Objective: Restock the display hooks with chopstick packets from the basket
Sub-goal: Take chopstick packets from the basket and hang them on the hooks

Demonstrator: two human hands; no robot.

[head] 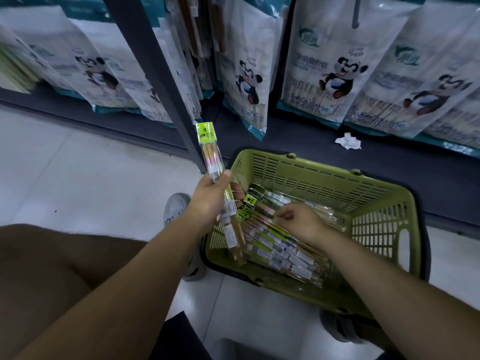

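A green plastic basket (pixel 374 193) stands on the floor and holds several clear chopstick packets (pixel 280 253) with green header cards. My left hand (pixel 210 201) grips a small bunch of chopstick packets (pixel 211 154) just left of the basket, their green tops pointing up. My right hand (pixel 298 220) is down inside the basket, its fingers pinching a packet on top of the pile. Hanging chopstick packets (pixel 192 32) show at the top centre beside a dark upright post (pixel 158 74); the hooks themselves are out of sight.
Large white bags with a panda print (pixel 330 74) hang in rows along the shelving. A crumpled white tissue (pixel 348 141) lies on the dark base shelf behind the basket. My grey shoe (pixel 175 207) and bent knee are at the left on the pale tiled floor.
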